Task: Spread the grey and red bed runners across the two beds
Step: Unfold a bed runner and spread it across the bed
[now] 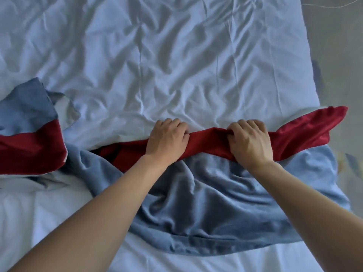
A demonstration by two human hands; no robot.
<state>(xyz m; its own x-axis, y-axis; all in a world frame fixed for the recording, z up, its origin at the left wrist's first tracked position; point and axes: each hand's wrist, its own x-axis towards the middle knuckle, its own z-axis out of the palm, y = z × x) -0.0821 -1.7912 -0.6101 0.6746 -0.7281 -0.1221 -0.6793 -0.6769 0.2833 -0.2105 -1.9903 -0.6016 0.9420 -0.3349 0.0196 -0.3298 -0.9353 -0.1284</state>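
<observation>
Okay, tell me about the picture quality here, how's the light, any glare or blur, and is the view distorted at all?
Head view: dim, bluish light; the creases in the white sheet cast soft shadows. A mild sheen on the red band near its right end, no harsh glare. Both hands, left and right, look sharp, so little motion blur. Wide-angle lens: the forearms loom large at the bottom edge.

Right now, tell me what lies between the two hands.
In the head view, only a bunched stretch of the red band of the bed runner spans from the left hand to the right hand; both grip it.
</observation>
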